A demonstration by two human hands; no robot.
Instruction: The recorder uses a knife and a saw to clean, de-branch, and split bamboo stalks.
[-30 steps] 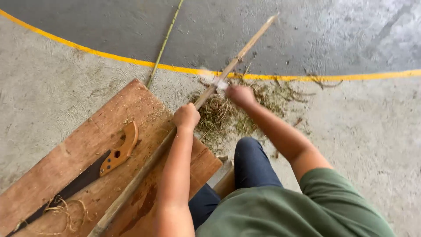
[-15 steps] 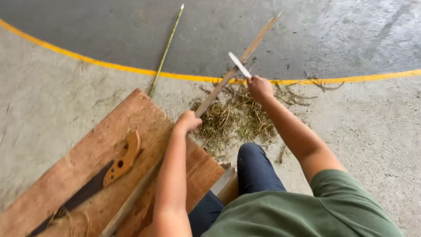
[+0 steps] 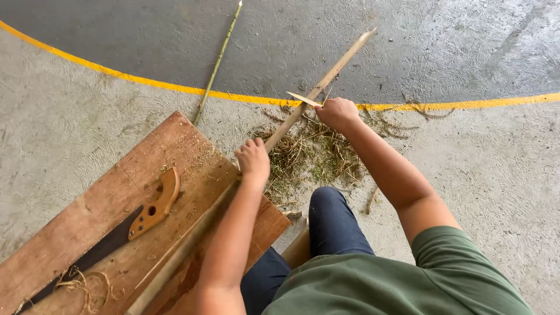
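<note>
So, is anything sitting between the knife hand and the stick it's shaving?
Nothing visible. The right hand holds the knife blade right against the pale stick, which the left hand grips lower down. The shavings lie underneath on the floor.

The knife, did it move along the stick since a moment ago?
Yes. The knife in the right hand slid back down the stick, away from its far tip and back across the yellow line, toward the left hand.
</note>
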